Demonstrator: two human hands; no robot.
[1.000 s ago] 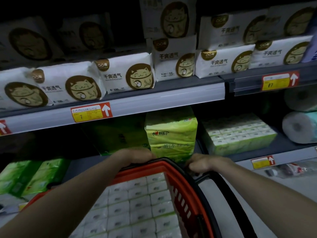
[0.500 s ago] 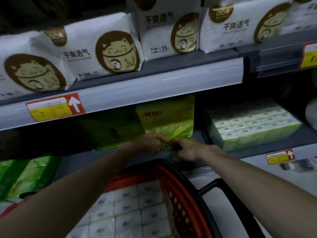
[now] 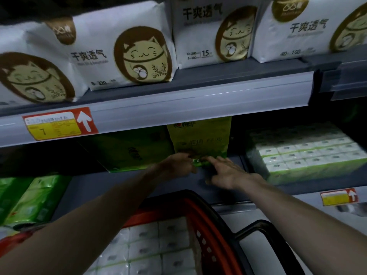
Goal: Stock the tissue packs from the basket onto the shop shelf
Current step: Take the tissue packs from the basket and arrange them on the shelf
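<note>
A yellow-green tissue pack stands upright on the middle shelf, its top hidden by the shelf rail above. My left hand pinches the pack's bottom edge. My right hand lies beside it with straight fingers touching the same bottom edge. Below them the red basket with a black handle holds a block of small white tissue packs.
A block of white and green tissue packs fills the shelf's right side. A darker green pack lies left of the upright one. White cat-printed packs sit on the upper shelf. More green packs lie at lower left.
Both hands left the basket rim and reached up to the bottom of the yellow-green pack on the shelf. The view has moved closer to the shelf.
</note>
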